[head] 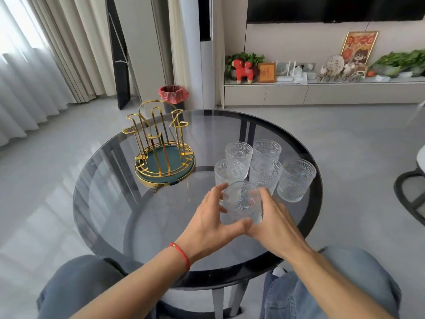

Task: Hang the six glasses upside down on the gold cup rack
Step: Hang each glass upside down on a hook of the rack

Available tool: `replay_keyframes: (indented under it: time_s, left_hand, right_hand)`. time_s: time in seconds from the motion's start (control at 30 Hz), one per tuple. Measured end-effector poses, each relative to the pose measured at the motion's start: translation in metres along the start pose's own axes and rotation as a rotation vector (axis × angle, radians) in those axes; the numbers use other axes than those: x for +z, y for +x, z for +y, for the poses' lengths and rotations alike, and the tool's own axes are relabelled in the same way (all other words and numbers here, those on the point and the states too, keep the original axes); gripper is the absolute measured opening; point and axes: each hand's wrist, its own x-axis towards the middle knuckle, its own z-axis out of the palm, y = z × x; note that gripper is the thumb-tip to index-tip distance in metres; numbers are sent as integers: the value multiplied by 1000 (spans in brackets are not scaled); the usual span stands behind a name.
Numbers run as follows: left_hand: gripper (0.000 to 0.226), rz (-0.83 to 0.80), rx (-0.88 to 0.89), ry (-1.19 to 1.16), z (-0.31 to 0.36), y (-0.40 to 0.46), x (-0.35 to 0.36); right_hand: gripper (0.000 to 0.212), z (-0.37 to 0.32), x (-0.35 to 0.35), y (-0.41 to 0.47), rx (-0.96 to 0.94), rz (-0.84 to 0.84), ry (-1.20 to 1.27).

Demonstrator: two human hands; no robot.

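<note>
The gold cup rack (pixel 158 143) with a dark green tray base stands on the left of the round smoked-glass table (pixel 110 194); nothing hangs on its prongs. Several clear embossed glasses stand upright in a cluster right of centre, such as one at the back (pixel 266 149) and one at the far right (pixel 296 179). The nearest glass (pixel 241 207) is held between both hands: my left hand (pixel 211 224) wraps its left side and my right hand (pixel 276 222) covers its right side. Its base is partly hidden by my fingers.
My knees in jeans sit under the table's near edge. A dark chair (pixel 411 192) stands at the right. Beyond the table are a bin with a pink bag (pixel 173 94), a low cabinet with ornaments (pixel 322 88), and curtains at the left.
</note>
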Motion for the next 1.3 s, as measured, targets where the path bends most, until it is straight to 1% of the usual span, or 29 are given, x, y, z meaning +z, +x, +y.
replay_keyframes:
  time_s: [0.07,0.13,0.2,0.23,0.27,0.33,0.37,0.43,0.47,0.5,0.53,0.6,0.67,0.7,0.77,0.83,0.87,0.93,0.97,1.0,1.07,1.1,1.17,1.2,1.23,1.27,1.3]
  left_hand:
    - [93,8,27,-2,2,-3,-4]
    - [85,65,35,-47,6,-4,-14]
    - [73,128,-3,-200,11,-1,-31]
    - [70,151,-36,-309,12,4,-40]
    - [69,164,-68,-420,12,10,-49]
    - [71,175,-102,-596,8,23,-67]
    - [71,177,-103,-655,5,29,-74]
    - [73,159,-93,-730,-4,38,-83]
    - [72,139,-80,-761,-11,42,-86]
    - [69,114,-60,-756,-18,44,-88]
    - [66,97,-43,-701,-25,46,-91]
    - [61,85,-28,-533,-39,53,-99]
    - [56,128,-57,-389,-54,58,-107]
    - [55,184,-67,-306,-62,61,-110]
    - [54,306,-72,-81,-80,65,-113]
    - [53,358,-91,155,-96,68,-116]
    - [51,338,-93,270,-101,69,-116]
    - [36,237,-100,486,-108,70,-114]
    - [29,199,-119,558,-110,69,-112]
    - [28,172,-157,603,-111,68,-109]
    - [40,133,-255,656,-110,68,-104]
    - [45,131,-298,683,-109,68,-102]
    - [57,130,-375,716,-108,69,-100]
    - [64,113,-408,720,-109,69,-98]
    - [71,78,-434,718,-109,69,-95]
    - [77,35,-455,716,-110,68,-93]
    - [81,-3,-463,716,-111,68,-90]
  right_hand:
    - [77,-6,3,-7,-105,-19,21]
    - [81,-16,6,-9,-186,-36,81]
    - [79,-29,8,-7,-215,16,215]
    - [75,-36,9,-4,-207,45,311]
    - [66,-46,8,-1,-186,44,430]
    - [32,-69,8,11,-114,-30,652]
    - [25,-76,9,20,-70,-66,717]
    - [21,-87,13,38,-31,-60,711]
    - [23,-91,14,47,-14,-41,684]
    - [37,-93,16,55,2,-18,665]
    - [50,-95,16,62,22,1,659]
    - [64,-96,13,79,18,46,616]
    - [63,-96,6,93,-3,109,603]
    - [61,-96,0,102,-3,154,613]
    - [57,-94,-12,120,6,240,624]
    - [56,-98,-24,139,7,300,625]
    - [56,-102,-29,149,4,327,635]
    - [54,-115,-35,176,-15,366,657]
    - [53,-124,-36,192,-24,372,662]
    - [52,-133,-36,208,-25,367,668]
    - [52,-153,-32,241,-15,315,687]
    - [47,-163,-28,256,-15,284,682]
    - [25,-180,-16,282,-38,232,648]
    - [21,-187,-9,293,-48,220,623]
    - [22,-193,-1,305,-51,208,590]
    - [28,-197,7,315,-47,192,550]
    - [42,-201,15,324,-43,160,506]
